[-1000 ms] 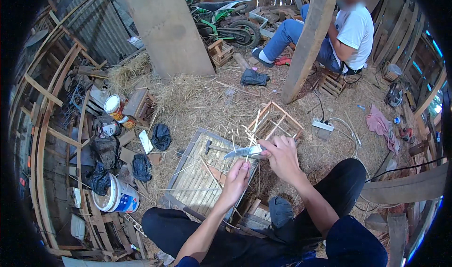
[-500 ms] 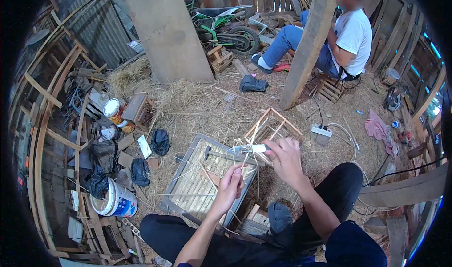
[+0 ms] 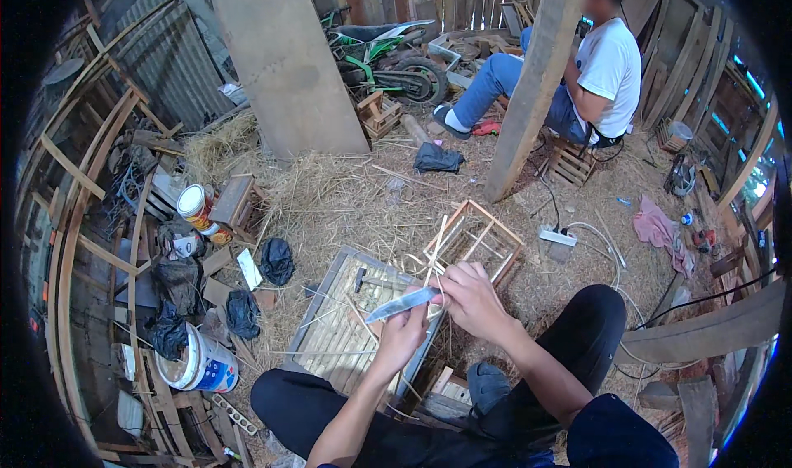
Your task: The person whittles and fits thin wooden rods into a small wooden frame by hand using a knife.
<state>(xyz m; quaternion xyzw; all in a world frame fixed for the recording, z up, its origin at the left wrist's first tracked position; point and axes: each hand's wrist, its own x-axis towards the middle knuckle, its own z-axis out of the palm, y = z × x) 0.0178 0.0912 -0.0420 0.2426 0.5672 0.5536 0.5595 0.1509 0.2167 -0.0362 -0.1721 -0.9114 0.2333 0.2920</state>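
Note:
Both of my hands are close together over a slatted bamboo panel (image 3: 330, 346). My right hand (image 3: 478, 304) is closed around the handle end of a knife, mostly hidden by the fingers. The knife's broad grey blade (image 3: 400, 304) points left, across the top of my left hand (image 3: 403, 340). My left hand is closed on thin bamboo strips (image 3: 436, 249), whose ends stick up past the fingers and curl. Just beyond my hands stands a small open wooden frame (image 3: 505, 249). A hammer (image 3: 360, 279) lies on the panel.
Straw covers much of the floor. A white bucket (image 3: 198, 361), black plastic bags (image 3: 277, 262) and paint tins (image 3: 195, 202) stand at left. A wooden post (image 3: 536, 96) rises ahead; beyond it a person (image 3: 610, 63) sits. A power strip (image 3: 558, 237) with cables lies at right.
The knife has come down and left from the strips' upper ends, and its blade now lies over my left hand. My right hand has moved down and left, close against the left one.

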